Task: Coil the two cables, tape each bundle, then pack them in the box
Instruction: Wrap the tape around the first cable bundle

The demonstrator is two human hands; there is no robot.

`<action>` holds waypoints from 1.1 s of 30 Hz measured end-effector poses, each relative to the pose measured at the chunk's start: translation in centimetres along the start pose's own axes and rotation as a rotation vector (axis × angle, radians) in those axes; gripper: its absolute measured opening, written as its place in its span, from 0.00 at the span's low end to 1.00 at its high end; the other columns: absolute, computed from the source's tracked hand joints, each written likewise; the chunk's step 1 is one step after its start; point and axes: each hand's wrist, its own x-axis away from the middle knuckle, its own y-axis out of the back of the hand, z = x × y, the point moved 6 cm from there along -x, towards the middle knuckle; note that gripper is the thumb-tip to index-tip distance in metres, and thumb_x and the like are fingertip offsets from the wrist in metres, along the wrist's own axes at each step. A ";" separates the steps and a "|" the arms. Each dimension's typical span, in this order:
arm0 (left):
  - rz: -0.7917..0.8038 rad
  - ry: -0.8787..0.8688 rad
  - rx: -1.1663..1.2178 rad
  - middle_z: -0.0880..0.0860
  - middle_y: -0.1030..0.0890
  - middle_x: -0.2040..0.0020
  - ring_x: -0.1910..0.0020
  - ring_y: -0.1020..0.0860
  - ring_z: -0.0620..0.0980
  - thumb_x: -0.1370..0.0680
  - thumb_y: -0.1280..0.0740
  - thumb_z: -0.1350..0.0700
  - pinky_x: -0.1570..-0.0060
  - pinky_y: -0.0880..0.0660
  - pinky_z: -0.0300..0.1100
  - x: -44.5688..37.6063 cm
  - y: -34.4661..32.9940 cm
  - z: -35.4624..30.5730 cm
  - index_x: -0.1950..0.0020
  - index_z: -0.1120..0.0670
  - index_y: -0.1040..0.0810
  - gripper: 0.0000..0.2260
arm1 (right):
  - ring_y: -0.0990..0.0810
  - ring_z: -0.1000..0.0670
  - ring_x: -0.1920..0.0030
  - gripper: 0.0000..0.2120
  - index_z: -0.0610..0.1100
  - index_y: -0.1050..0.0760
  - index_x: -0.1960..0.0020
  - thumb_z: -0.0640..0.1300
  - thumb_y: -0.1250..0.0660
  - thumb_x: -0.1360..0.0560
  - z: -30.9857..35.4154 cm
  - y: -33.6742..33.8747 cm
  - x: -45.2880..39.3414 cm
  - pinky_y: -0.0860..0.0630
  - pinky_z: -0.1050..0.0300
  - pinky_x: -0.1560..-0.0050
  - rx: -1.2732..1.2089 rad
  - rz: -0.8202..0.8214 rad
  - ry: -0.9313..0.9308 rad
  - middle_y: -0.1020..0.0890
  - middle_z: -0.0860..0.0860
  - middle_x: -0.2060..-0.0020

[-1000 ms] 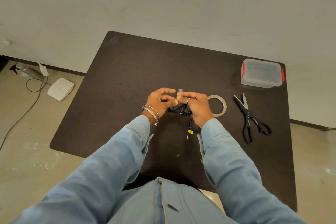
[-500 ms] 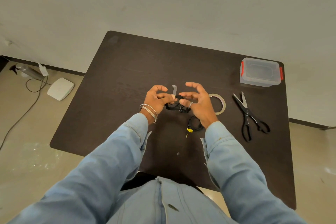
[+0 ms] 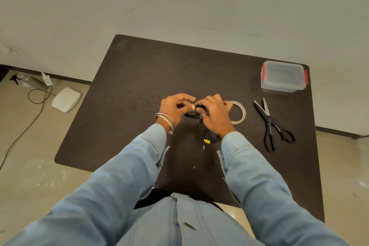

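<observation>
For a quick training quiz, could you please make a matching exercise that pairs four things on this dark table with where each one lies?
Things:
1. clear plastic box with red clips
2. black-handled scissors
3. roll of clear tape
4. coiled black cable with a yellow tag

Places:
A. lying near the right wrist
B. far right corner of the table
C. partly hidden behind the right hand
D. flat on the table, nearer than the box

Pairs: 1-B, 2-D, 3-C, 4-A
</observation>
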 end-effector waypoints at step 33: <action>0.248 0.710 0.496 0.54 0.25 0.69 0.66 0.25 0.49 0.22 0.38 0.62 0.48 0.24 0.52 0.5 -0.1 2.6 0.58 0.61 0.22 0.07 | 0.29 0.50 0.48 0.10 0.46 0.19 0.51 0.43 0.25 0.31 1.3 0.2 0.6 0.31 0.60 0.49 -0.315 -0.195 0.066 0.22 0.50 0.52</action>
